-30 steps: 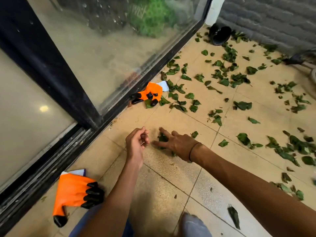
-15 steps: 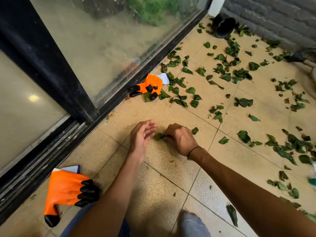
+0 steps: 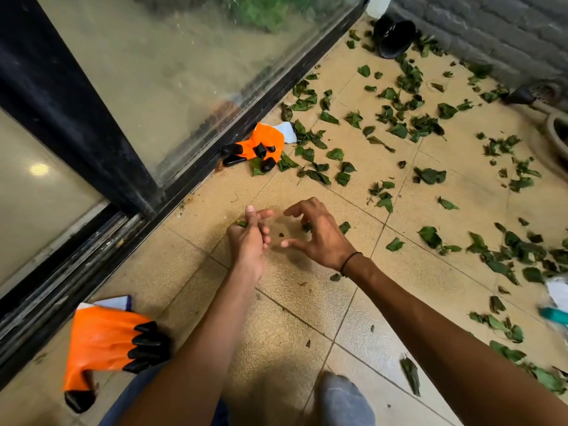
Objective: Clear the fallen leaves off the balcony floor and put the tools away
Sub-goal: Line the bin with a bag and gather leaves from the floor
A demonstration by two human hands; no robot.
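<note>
Both hands are low over the balcony floor (image 3: 307, 318), just out from the sliding glass door (image 3: 184, 72). My left hand (image 3: 250, 238) has its lower fingers curled around a bit of green leaf (image 3: 242, 223), with two fingers sticking out straight toward the right hand. My right hand (image 3: 318, 233) is spread wide, fingers arched and apart, gripping nothing; it hovers above a small leaf scrap (image 3: 281, 234) on the tile.

Most of the fallen leaves (image 3: 399, 118) are scattered farther along the door and out from it, toward the grey brick wall (image 3: 491, 26). A few single ones lie near my right forearm, away from the door.

One orange glove with black fingertips (image 3: 261, 146) lies right against the door track, touching some leaves. The second orange glove (image 3: 107, 339) sits near the track too, closer to me, beside my left arm. A black pot (image 3: 395, 38) is tipped on its side at the far end of the door, by the wall. A coiled hose (image 3: 556, 130) is well out from the door, at the frame edge.
</note>
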